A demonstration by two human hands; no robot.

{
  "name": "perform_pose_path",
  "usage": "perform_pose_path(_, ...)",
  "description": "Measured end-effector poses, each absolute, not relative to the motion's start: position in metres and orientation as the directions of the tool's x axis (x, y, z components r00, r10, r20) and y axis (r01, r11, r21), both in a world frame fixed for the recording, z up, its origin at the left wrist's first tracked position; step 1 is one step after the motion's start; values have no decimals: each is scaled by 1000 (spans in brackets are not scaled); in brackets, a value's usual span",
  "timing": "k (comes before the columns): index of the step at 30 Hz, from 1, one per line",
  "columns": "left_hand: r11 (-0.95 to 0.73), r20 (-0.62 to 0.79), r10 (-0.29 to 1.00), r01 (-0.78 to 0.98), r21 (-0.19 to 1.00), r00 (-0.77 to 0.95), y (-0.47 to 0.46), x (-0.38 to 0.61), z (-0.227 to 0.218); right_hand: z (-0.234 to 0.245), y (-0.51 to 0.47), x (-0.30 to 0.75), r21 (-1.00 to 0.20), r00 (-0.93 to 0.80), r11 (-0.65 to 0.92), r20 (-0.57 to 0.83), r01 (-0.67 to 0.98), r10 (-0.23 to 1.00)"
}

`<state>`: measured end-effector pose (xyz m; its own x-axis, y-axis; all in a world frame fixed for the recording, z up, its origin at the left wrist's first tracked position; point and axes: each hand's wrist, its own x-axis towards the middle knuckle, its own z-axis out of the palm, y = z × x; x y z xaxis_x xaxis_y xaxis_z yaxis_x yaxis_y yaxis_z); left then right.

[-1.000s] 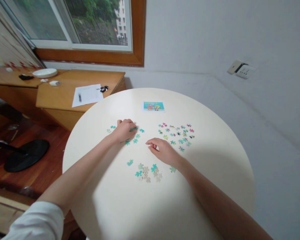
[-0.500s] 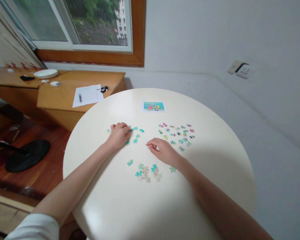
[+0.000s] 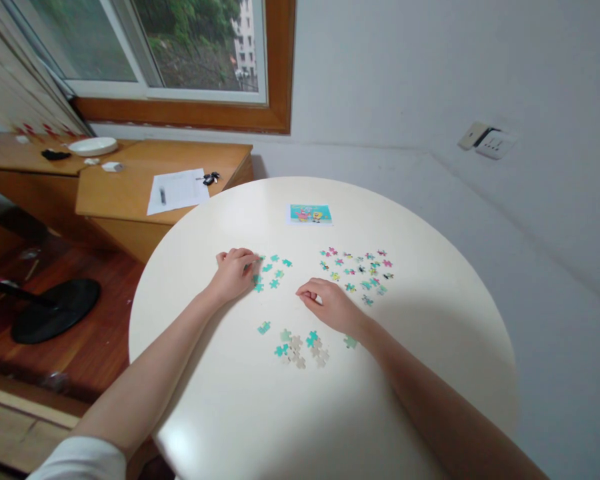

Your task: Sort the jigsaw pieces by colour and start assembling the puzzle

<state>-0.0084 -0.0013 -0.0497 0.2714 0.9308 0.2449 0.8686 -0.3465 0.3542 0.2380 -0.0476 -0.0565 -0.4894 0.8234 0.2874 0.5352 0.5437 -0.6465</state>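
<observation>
My left hand [image 3: 236, 272] rests on the round white table at the left edge of a loose group of teal puzzle pieces [image 3: 275, 283]. Its fingers are bent, with a gap between thumb and forefinger, and the fingertips come close to the nearest pieces. To the right, my right hand [image 3: 325, 300] hovers low over the table with thumb and fingers pressed together. Whether anything small is pinched there is hidden. Beyond it lies a spread of multicoloured puzzle pieces [image 3: 361, 269]. Nearer me is a cluster of teal and blank-backed puzzle pieces [image 3: 296, 345].
A picture card [image 3: 311, 214] with cartoon figures lies at the table's far side. One green puzzle piece [image 3: 350, 342] sits beside my right wrist; a joined-looking piece [image 3: 264, 327] lies left of the near cluster. A wooden desk [image 3: 180, 153] with paper and keys adjoins the left.
My left hand has drawn slightly left, uncovering a teal piece near its fingertips and covering a pale piece on its far side. The right hand's fingers have closed together. The view has shifted slightly.
</observation>
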Motion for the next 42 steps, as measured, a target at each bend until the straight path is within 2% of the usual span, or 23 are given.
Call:
perform_pose_path(8, -267, 248, 953, 871, 412, 175, 3, -23, -38, -55, -48, 239, -621, -499, 556, 287, 553, 817)
perform_pose_path(14, -304, 253, 946, 825, 476, 202, 4, -34, -30, -56, -47, 238, -630, -498, 548, 279, 551, 821)
perform_pose_path(17, -302, 204, 952, 817, 492, 229, 4, -35, -31, -56, -48, 239, -627, -498, 551, 283, 551, 819)
perform_pose_path(26, -242, 150, 969, 866, 437, 195, 5, -30, -37, -57, -47, 239, -619, -504, 568, 302, 541, 809)
perform_pose_path(33, -213, 175, 972, 904, 371, 157, 7, -25, -39, -59, -46, 239, -617, -504, 575, 311, 537, 806)
perform_pose_path(42, -163, 243, 968, 893, 418, 63, 10, -48, -29, -59, -46, 240, -617, -504, 566, 298, 546, 811)
